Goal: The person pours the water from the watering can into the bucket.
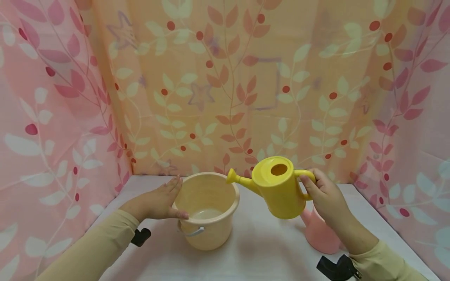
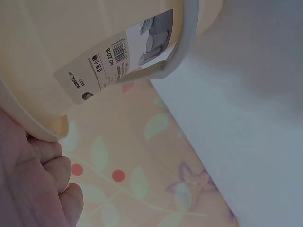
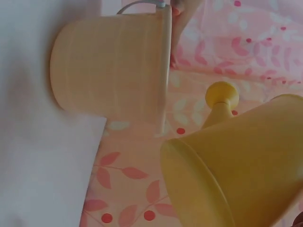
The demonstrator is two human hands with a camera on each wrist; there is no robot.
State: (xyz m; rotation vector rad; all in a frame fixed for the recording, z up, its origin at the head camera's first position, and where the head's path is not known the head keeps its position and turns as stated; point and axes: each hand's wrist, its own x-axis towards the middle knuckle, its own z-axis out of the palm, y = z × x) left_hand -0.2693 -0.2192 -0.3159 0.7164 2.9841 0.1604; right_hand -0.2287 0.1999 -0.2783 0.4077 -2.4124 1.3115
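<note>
A cream plastic bucket (image 1: pixel 211 234) stands upright on the white surface, its grey handle (image 1: pixel 195 232) hanging on the near side. My left hand (image 1: pixel 159 199) rests on the bucket's left rim, fingers extended and thumb at the near edge. In the left wrist view, a printed label (image 2: pixel 116 56) shows on the bucket wall. With my right hand (image 1: pixel 325 191) I grip the handle of a yellow watering can (image 1: pixel 281 195), held up off the surface. Its spout points left, the tip appearing at the bucket's right rim. What the can contains is hidden.
A pink watering can (image 1: pixel 321 234) stands on the white tabletop (image 1: pixel 267 253) at right, partly hidden behind my right hand and the yellow can. Leaf-patterned cloth (image 1: pixel 225 97) hangs at the back and both sides.
</note>
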